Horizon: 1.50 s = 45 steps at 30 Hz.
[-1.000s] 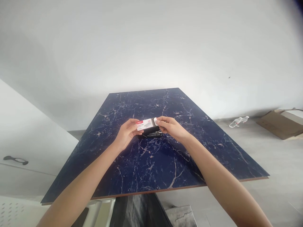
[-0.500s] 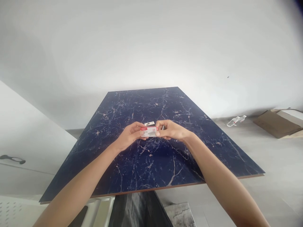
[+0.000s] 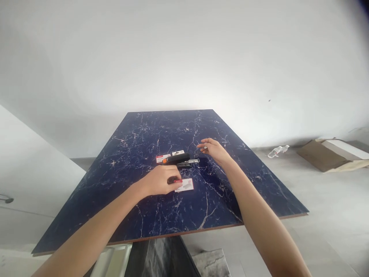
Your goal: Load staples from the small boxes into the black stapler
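Note:
My left hand (image 3: 161,180) is closed on the left end of a small red-and-white staple box (image 3: 186,185), which is low over or on the blue marbled table (image 3: 184,213). A dark patch shows between its thumb and fingers; I cannot make out what it is. Just beyond lies a black stapler (image 3: 177,158) with an orange end at the left and a metal part at the right. Behind it are another red-and-white box (image 3: 161,158) and a white packet with a black picture (image 3: 178,152). To the right of the stapler, my right hand (image 3: 213,150) hovers open, holding nothing.
A pale wall (image 3: 184,57) rises behind the table. On the floor at the right lie a clear plastic bottle (image 3: 277,151) and a brown cardboard box (image 3: 317,156). A white cabinet (image 3: 23,161) stands at the left. Dark and grey panels (image 3: 161,257) are below the table's front edge.
Both hands held the staple box before; my right hand has let go and moved right. My left hand has brought the box nearer to me, and the stapler now shows.

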Each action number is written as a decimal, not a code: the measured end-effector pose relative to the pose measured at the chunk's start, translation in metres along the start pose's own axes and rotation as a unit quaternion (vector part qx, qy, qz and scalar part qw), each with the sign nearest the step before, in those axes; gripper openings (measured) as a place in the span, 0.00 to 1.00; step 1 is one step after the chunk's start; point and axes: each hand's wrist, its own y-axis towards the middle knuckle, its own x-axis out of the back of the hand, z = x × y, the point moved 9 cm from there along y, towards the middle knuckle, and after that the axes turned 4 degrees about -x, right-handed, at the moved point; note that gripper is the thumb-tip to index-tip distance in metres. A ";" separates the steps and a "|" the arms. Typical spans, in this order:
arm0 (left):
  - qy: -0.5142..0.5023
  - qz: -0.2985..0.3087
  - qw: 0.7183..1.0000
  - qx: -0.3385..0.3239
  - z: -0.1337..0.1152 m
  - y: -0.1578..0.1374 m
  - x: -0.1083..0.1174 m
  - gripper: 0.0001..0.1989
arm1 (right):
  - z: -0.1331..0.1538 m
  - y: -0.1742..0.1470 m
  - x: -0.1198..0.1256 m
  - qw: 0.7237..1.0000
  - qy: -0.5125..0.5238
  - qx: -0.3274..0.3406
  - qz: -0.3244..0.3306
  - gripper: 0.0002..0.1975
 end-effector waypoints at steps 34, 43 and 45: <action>0.046 -0.142 0.978 0.145 0.081 -0.019 0.043 0.24 | 0.025 -0.035 -0.053 0.946 -0.239 0.154 0.158 0.11; 0.041 -0.131 0.983 0.122 0.074 -0.015 0.040 0.21 | 0.023 -0.035 -0.058 0.928 -0.291 0.179 0.147 0.05; 0.042 -0.129 0.983 0.123 0.074 -0.015 0.040 0.21 | 0.023 -0.034 -0.057 0.933 -0.279 0.172 0.148 0.05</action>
